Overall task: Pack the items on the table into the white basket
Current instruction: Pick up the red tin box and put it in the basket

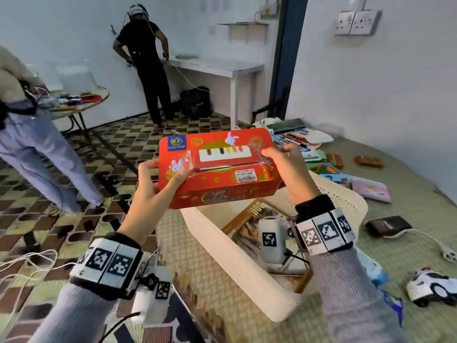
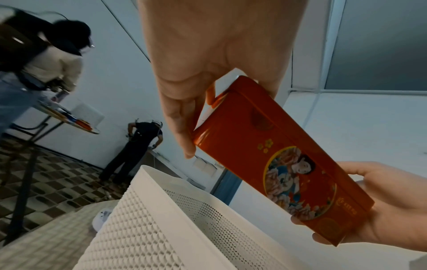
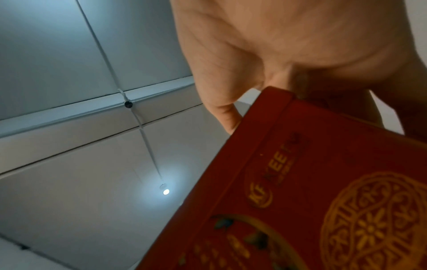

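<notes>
A person holds a red tin [image 1: 217, 167] (printed with white rabbits and a "KEE FUIE" logo) in the air above the white basket [image 1: 247, 263], the left hand [image 1: 158, 179] gripping its left end with the thumb on the lid and the right hand [image 1: 294, 169] gripping its right end the same way. The basket, its walls perforated, sits on a tabletop [image 1: 408, 219] covered by a woven mat and already contains a flat picture box [image 1: 247, 226]. Near the basket on the mat lie a toy police car [image 1: 430, 288], a black wallet [image 1: 388, 225] and a pink packet [image 1: 371, 189].
</notes>
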The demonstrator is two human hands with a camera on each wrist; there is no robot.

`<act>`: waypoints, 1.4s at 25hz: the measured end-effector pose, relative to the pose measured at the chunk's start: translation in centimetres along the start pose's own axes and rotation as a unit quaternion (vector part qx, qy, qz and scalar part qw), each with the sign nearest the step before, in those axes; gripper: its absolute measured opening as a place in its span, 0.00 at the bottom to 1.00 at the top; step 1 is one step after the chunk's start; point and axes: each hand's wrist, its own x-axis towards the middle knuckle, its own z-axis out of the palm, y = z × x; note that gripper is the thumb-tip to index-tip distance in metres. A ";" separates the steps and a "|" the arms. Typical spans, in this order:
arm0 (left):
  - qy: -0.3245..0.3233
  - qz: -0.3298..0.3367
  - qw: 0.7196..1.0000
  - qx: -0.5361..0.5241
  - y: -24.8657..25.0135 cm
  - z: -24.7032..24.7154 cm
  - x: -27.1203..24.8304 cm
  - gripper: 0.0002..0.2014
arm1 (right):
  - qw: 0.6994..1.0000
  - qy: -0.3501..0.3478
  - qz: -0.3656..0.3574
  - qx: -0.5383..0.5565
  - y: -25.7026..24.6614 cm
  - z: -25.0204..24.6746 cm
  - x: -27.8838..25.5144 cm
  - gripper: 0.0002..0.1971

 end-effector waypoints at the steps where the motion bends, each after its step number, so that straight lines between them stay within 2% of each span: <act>1: -0.020 -0.005 1.000 0.007 -0.1 0.1 1.0 0.25 | 1.000 0.013 0.003 0.013 0.3 0.1 0.4 0.12; 7: -0.146 -0.022 0.988 0.032 -1.0 1.1 8.3 0.25 | 0.991 0.123 0.016 0.059 2.8 1.1 2.9 0.13; 11: -0.187 -0.019 0.981 0.049 -1.1 2.2 12.0 0.24 | 0.981 0.183 0.001 0.061 3.9 1.6 3.3 0.16; 15: -0.267 -0.016 0.961 0.064 -1.0 4.3 14.8 0.23 | 0.972 0.230 -0.013 0.055 5.2 1.0 2.6 0.15; 18: -0.331 -0.016 0.939 0.095 -1.1 6.3 16.9 0.24 | 0.970 0.239 0.000 0.045 5.6 0.1 2.3 0.22; 21: -0.403 -0.019 0.907 0.118 -1.3 8.5 19.2 0.27 | 0.966 0.257 0.032 0.012 6.1 -0.9 2.2 0.27; 26: -0.524 -0.021 0.838 0.152 -2.8 11.9 22.2 0.27 | 0.936 0.342 0.077 -0.018 8.1 -1.1 2.3 0.32; 30: -0.608 -0.046 0.768 0.194 -5.3 14.6 23.1 0.29 | 0.923 0.355 0.143 -0.043 9.4 -1.6 1.5 0.34; 33: -0.648 -0.070 0.726 0.219 -8.0 16.9 21.8 0.29 | 0.907 0.361 0.201 -0.077 10.9 -3.2 0.8 0.35; 35: -0.655 -0.089 0.716 0.224 -10.2 18.3 21.0 0.31 | 0.896 0.363 0.225 -0.125 12.0 -3.9 0.7 0.41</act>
